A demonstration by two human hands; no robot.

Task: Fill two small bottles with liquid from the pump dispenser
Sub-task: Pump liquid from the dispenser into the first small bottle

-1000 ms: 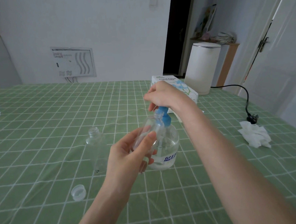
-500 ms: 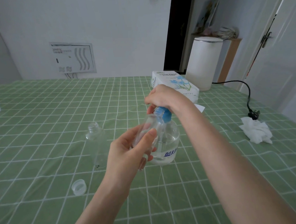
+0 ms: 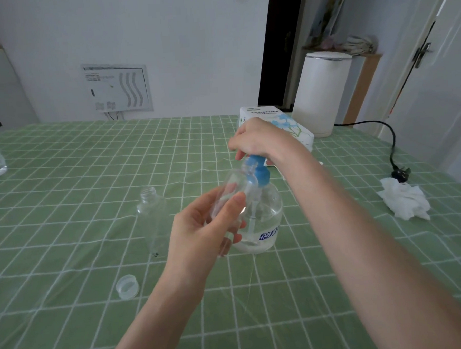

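Right hand barely shifted | green checked tablecloth | white wall

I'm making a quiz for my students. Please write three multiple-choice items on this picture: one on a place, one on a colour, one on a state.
1. Where is the loose cap? A on the table, nearer the camera than the standing bottle; B on a chair; C on the floor.
2. What colour is the pump? A red; B blue; C black.
3. The standing bottle, left of the held bottle, is: A open; B capped; C corked.
Key: 1 A, the cap lies on the table; 2 B, the blue head shows under the right hand; 3 A, its neck is bare.
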